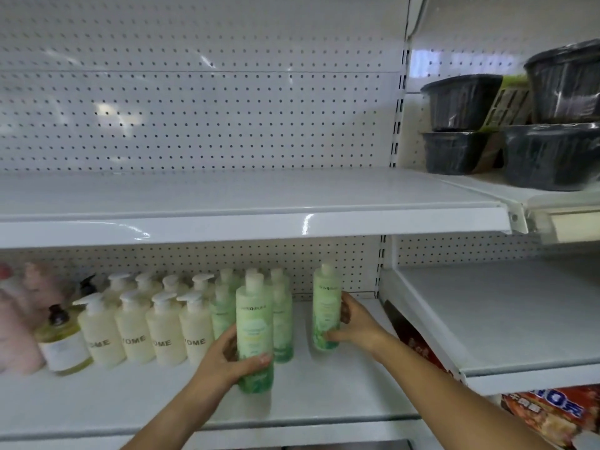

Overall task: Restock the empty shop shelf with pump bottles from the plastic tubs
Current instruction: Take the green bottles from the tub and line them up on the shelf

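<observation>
My left hand (232,362) grips a pale green bottle (254,323) upright near the front of the lower white shelf (324,394). My right hand (352,323) grips a second green bottle (325,306) upright farther back and to the right, apart from the rest. Several more green bottles (280,306) stand in rows just behind the left one. To their left are rows of cream pump bottles (165,332) marked "OME". No plastic tub is in view.
A yellow bottle with a dark pump (63,342) and pink bottles (16,332) stand at the far left. The upper shelf (227,203) is bare. Black wrapped containers (519,125) sit on the right bay's top shelf; red snack packets (545,414) lie lower right.
</observation>
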